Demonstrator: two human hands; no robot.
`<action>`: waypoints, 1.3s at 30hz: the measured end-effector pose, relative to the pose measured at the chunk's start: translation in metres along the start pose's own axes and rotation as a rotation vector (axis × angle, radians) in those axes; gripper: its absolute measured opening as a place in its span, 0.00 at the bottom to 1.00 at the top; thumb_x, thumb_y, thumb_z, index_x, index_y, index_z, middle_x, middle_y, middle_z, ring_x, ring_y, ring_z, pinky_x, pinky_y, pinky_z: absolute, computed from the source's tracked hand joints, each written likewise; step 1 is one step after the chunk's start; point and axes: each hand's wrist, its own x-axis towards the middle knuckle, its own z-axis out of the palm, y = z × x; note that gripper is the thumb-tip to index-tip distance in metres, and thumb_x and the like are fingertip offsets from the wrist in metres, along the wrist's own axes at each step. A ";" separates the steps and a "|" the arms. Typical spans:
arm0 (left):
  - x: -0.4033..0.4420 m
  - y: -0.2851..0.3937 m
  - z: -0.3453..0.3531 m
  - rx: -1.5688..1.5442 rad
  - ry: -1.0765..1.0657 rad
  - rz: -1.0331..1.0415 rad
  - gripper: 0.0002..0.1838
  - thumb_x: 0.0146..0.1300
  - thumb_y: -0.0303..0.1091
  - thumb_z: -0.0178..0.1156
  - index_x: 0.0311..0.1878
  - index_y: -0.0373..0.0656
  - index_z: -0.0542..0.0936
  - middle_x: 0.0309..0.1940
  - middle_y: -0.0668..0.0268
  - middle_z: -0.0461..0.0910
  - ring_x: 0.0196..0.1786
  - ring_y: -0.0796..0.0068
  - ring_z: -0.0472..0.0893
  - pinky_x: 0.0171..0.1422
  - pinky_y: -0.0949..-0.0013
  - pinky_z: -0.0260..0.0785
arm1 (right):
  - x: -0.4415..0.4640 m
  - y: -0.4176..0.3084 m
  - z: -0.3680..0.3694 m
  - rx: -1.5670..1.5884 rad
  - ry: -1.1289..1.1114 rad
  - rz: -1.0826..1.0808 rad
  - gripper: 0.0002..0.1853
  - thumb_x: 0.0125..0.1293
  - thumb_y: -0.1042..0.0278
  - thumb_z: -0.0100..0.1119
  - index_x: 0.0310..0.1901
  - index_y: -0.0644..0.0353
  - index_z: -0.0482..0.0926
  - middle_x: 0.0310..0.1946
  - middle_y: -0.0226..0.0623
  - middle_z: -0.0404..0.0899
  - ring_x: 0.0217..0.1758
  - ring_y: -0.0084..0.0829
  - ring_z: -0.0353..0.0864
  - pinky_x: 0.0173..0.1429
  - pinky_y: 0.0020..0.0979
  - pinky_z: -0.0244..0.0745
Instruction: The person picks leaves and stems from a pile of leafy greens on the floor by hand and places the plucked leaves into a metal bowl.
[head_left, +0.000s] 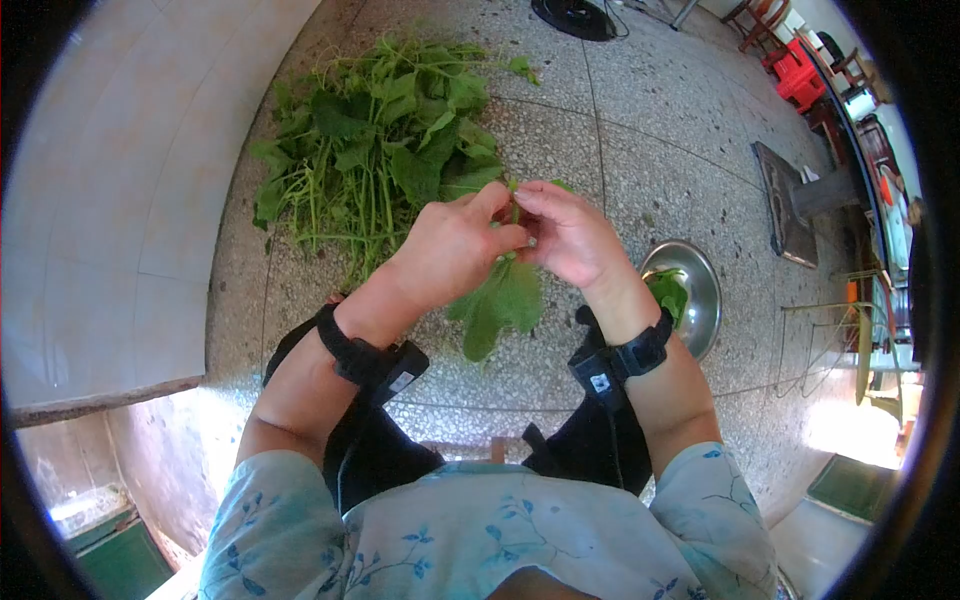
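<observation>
My left hand is closed, its thumb and forefinger pinched on a leafy green stem. Beside it, my right hand pinches the same stem near its upper end with the fingertips. A broad green leaf hangs below both hands, above the floor. Just beyond my left hand lies a large heap of leafy green vines, stems pointing toward me. To the right of my right forearm stands a steel bowl with some green leaves in it. My fingers partly hide the stem.
A pale tiled wall or panel borders the speckled floor on the left. At the far right are a dark square base with a post, a wire rack and a red stool. A black round object lies at the top.
</observation>
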 end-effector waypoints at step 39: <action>-0.010 -0.028 0.006 -0.909 -0.022 -0.635 0.04 0.53 0.29 0.58 0.28 0.41 0.73 0.20 0.73 0.72 0.20 0.87 0.67 0.21 0.81 0.58 | -0.005 0.015 0.009 -1.166 0.140 -0.696 0.05 0.52 0.74 0.55 0.30 0.65 0.76 0.23 0.38 0.73 0.26 0.31 0.73 0.29 0.27 0.66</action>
